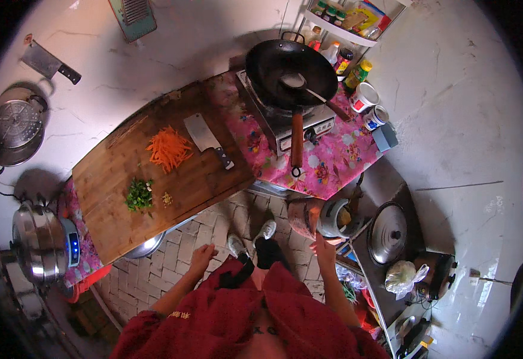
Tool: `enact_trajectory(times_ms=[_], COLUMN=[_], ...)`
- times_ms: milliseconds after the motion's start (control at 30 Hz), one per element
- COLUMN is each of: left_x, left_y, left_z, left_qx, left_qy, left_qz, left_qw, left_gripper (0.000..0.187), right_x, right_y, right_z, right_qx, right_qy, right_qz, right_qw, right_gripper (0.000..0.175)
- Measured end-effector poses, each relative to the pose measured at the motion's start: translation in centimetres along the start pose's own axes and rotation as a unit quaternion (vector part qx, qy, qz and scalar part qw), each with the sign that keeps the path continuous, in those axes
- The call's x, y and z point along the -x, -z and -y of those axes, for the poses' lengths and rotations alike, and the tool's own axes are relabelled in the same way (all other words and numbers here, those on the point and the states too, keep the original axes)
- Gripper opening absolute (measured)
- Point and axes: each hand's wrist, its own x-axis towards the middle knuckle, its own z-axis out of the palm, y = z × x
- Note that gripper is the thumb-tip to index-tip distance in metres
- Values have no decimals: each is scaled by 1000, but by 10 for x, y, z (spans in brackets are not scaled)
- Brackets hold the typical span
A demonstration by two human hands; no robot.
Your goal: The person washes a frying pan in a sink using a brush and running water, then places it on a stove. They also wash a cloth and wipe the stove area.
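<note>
My left hand (pixel 204 256) hangs at my side over the brick floor, empty, fingers loosely curled. My right hand (pixel 324 249), also empty, is lowered beside a blue-grey gas cylinder (pixel 330 217), its fingers partly spread. Ahead, a wooden cutting board (pixel 113 184) holds a heap of shredded carrot (pixel 168 149), chopped green herbs (pixel 139 195) and a little minced garlic or ginger (pixel 167 199). A cleaver (pixel 204 134) lies flat at the board's right. A black wok (pixel 270 67) sits on a gas stove (pixel 284 134), with a metal ladle (pixel 304 85) resting inside.
Bottles and tubs, such as a white tub (pixel 364 96), stand right of the stove below a shelf rack (pixel 340 29). A steamer pot (pixel 39 244) is at far left. On the right counter are a pot lid (pixel 387 233), a plastic bag (pixel 400 277) and a cooker (pixel 436 273).
</note>
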Motion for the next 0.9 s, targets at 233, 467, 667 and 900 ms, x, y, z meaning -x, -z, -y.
enact_trajectory(times_ms=[233,467,667,900], left_x=[-51,-65,-75,-63], left_y=[-100,-164,-172,-157], left_z=[-162,-238,-209,-150], left_qx=[47,100,52,-71], left_qy=[-110,-82,28,52], left_qz=[171,230,235,357], left_qw=[978,965,970,930], left_gripper=[45,42,33,24], right_x=[-5,-27,17,138], right_y=[-4,0,1,-71], right_z=[-9,-48,-111,-199], right_qx=[-14,-2,-152,-226], right_qy=[67,-15,-153,-301], right_qz=[28,86,11,-119], right_qw=[997,996,976,919], right_gripper=[31,27,20,19])
